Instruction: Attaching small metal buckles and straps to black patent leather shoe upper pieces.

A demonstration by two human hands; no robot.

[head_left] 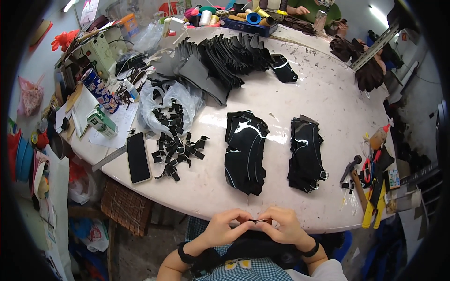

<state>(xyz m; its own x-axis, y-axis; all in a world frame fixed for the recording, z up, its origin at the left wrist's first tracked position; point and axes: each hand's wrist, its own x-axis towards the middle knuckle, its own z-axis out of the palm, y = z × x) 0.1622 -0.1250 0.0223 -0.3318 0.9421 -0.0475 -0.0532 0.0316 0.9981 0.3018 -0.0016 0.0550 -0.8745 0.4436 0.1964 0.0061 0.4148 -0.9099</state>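
1. Taking the clock from the fingertips, with twelve pointing away from the person, the small dark piece (255, 220) is sitting at the dial's centre, just off the near edge of the table (337, 107).
2. The left hand (230, 228) is closing on it from nine o'clock, thumb and forefinger nearly meeting; the right hand (282, 227) is pinching it likewise from three o'clock. Fingers are hiding most of its shape.
3. It is looking light, thin and probably pliable, so a fingertip pinch near each end is seeming the best hold; its slipperiness is not showing.
4. Toward half past ten, a pile of buckled black straps (176, 151) is lying loose; judging by looks, these are light and soft, with stiffer metal buckles offering a firm place to grasp.
5. At twelve, one black stack (246, 152) is resting; at one, another stack (303, 152) is lying with a buckle showing. Both are looking floppy and likely to slide, so gripping through all layers is seeming safest.
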